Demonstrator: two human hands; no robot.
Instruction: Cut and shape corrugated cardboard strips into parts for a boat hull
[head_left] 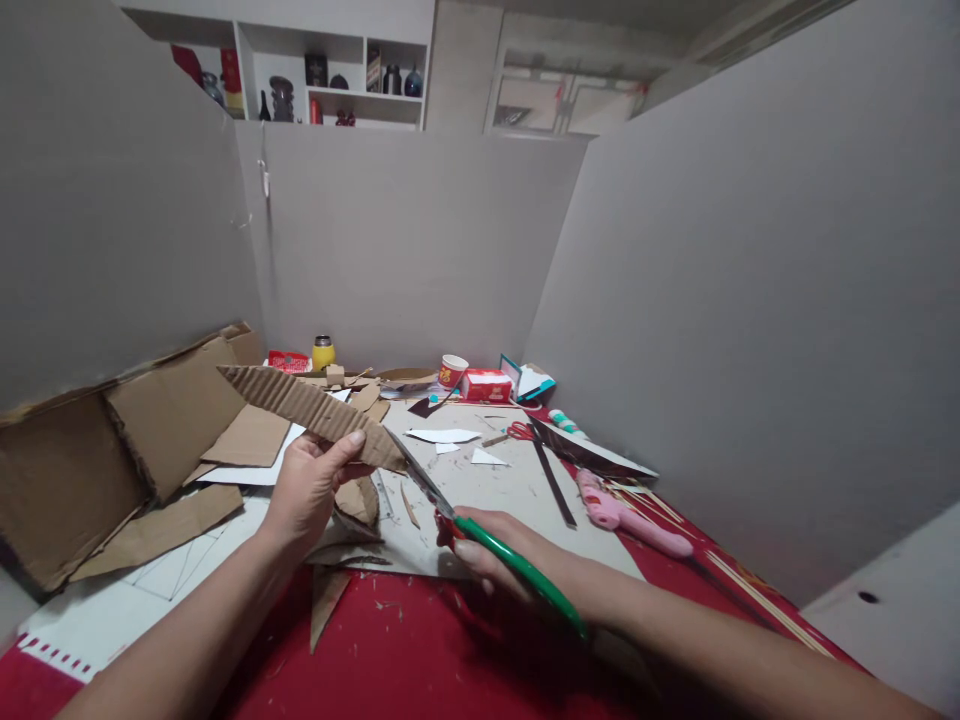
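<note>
A long, pointed strip of corrugated cardboard (300, 405) is pinched between the thumb and fingers of my left hand (319, 480), its tip toward the upper left. My right hand (517, 560) grips green-handled scissors (517, 565), whose blades point up and left. The blade tips meet the strip's right end, just right of my left thumb. Below the strip, a curved cardboard piece (358, 500) lies near my left hand. Some of my right fingers are hidden behind the scissors' handles.
Folded cardboard (176, 410) stands at the left. A pink glue gun (630, 520), red-handled scissors (519, 431) and wooden sticks (765, 600) lie right. At the back are a yellow bottle (322, 353), a paper cup (452, 371) and a red box (487, 386). Grey panels surround the table.
</note>
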